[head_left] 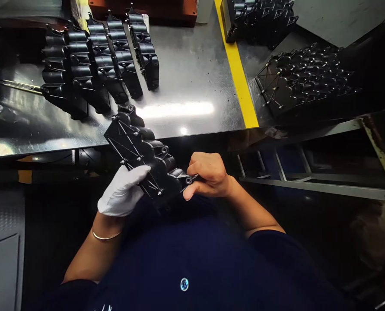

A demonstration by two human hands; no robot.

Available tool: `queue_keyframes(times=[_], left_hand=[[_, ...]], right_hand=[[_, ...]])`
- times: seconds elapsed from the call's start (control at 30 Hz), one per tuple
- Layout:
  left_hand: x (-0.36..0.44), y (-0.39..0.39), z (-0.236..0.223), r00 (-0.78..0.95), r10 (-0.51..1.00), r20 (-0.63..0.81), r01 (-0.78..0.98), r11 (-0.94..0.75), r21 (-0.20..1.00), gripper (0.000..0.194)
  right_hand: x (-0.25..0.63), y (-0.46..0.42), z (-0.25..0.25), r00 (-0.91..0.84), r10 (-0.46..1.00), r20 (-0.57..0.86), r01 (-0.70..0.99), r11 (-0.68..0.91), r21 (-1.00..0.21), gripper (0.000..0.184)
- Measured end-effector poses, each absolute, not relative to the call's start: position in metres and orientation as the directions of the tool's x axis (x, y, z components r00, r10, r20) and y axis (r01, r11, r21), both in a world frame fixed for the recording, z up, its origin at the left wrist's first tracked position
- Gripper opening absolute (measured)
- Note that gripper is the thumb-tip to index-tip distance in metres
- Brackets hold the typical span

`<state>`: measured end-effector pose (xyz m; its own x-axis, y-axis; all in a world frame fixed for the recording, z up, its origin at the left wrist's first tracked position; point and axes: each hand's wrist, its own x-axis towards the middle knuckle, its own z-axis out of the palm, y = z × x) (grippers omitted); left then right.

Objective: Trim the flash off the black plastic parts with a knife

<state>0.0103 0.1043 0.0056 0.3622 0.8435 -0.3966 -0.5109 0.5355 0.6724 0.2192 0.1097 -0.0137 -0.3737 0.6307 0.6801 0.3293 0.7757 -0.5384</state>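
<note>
In the head view, a black moulded plastic part (161, 157) with rounded humps, thin ribs and small metal-looking studs is held tilted in front of my body. My left hand (122, 190), in a white glove, grips its lower left side with the thumb over the ribbed face. At the part's right end, my bare right hand (208, 175) is closed, thumb and fingers pinched together. A thin dark sliver shows between those fingers and the part's corner; whether it is a tool or an edge of the part, I cannot tell.
Several similar black parts (98, 56) stand in a row on the shiny metal table (192, 73). Beyond a yellow stripe (237, 65), more parts (309, 77) are stacked at the right. A thin metal rod (20, 85) lies at the left. A metal frame (318, 185) is below right.
</note>
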Motion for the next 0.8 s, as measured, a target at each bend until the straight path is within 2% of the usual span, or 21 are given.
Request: queue_keyframes(times=[0.13,0.2,0.43,0.6,0.73,0.8], left_hand=[[0.016,0.103,0.002,0.329,0.845,-0.422,-0.582,0.534,0.613,0.016],[0.018,0.102,0.001,0.322,0.842,-0.433,-0.608,0.534,0.587,0.011],[0.025,0.1,0.009,0.298,0.794,-0.529,-0.576,0.592,0.564,0.026],[0.03,0.101,0.012,0.301,0.793,-0.529,-0.594,0.59,0.547,0.027],[0.032,0.102,0.015,0.296,0.777,-0.556,-0.586,0.607,0.537,0.026],[0.032,0.102,0.016,0.28,0.776,-0.565,-0.588,0.604,0.538,0.025]], right_hand=[[0.222,0.112,-0.014,-0.343,0.642,0.686,0.367,0.764,-0.531,0.048],[0.222,0.114,-0.014,-0.312,0.664,0.68,0.393,0.742,-0.544,0.047],[0.223,0.114,-0.013,-0.352,0.687,0.635,0.409,0.724,-0.556,0.048],[0.224,0.115,-0.013,-0.365,0.663,0.654,0.419,0.744,-0.52,0.046],[0.222,0.118,-0.012,-0.272,0.709,0.651,0.429,0.695,-0.578,0.041],[0.221,0.119,-0.012,-0.286,0.72,0.632,0.424,0.686,-0.59,0.041]])
